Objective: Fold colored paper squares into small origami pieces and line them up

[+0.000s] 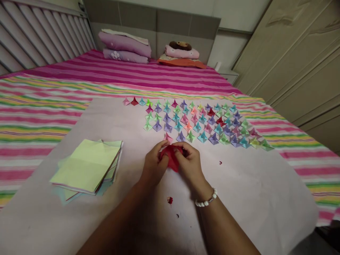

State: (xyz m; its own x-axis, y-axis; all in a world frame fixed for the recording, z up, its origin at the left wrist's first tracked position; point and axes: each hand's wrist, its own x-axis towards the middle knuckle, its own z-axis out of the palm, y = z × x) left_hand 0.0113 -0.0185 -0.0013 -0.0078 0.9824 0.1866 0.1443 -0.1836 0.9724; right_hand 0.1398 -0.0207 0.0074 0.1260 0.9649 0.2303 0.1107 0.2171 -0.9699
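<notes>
Both hands meet over a pale sheet [239,198] spread on the bed. My left hand [154,163] and my right hand [189,162] are closed on a piece of red paper [172,156], pinching it between the fingertips. The paper is partly folded and partly hidden by my fingers. A white bead bracelet [206,201] is on my right wrist. Just beyond my hands lie rows of several small folded paper shapes [202,122] in pink, purple, green, blue and red.
A stack of pale green and mixed coloured paper squares [89,165] lies at the left. Small red paper scraps [170,200] lie near my forearms. The striped bedspread [39,117] surrounds the sheet. Pillows [124,46] sit at the headboard; a wardrobe [300,60] stands right.
</notes>
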